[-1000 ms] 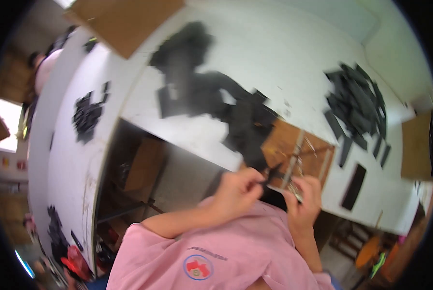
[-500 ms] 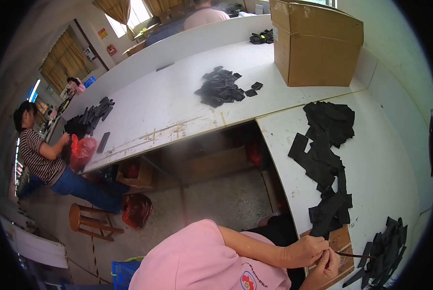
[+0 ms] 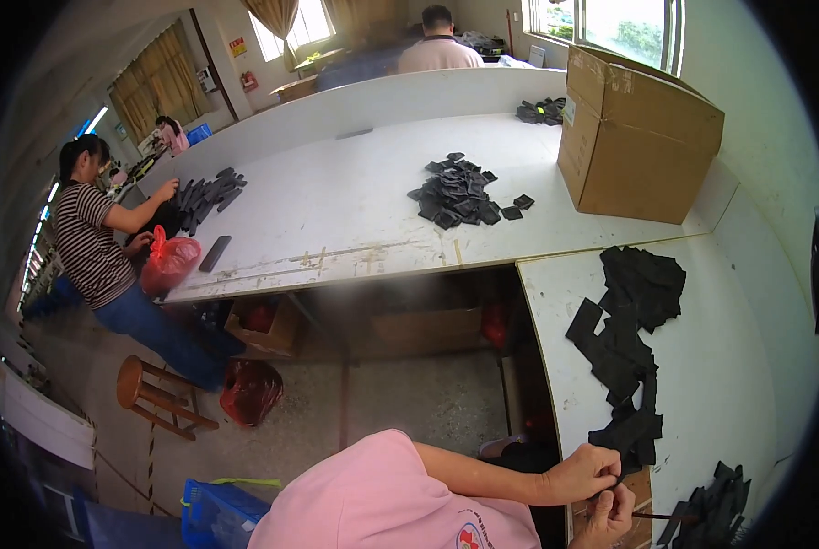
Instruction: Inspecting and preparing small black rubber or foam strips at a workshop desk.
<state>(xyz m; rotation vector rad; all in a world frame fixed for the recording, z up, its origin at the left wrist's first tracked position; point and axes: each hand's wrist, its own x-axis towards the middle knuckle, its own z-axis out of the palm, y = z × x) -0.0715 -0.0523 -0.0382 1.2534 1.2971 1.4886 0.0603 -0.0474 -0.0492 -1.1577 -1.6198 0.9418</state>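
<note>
Lower right of frame, at surface (image 3: pixel 702 366) edge: left hand (image 3: pixel 581 474) and right hand (image 3: pixel 611 514) both pinching small black piece (image 3: pixel 611 489); looks light, thin, floppy — best gripped by edges.

The right hand (image 3: pixel 611 517) is cut off by the lower edge, the small dark piece pinched between it and the left hand (image 3: pixel 585 474) is too small to identify, and the brown board (image 3: pixel 643 485) beneath lies mostly hidden.
</note>
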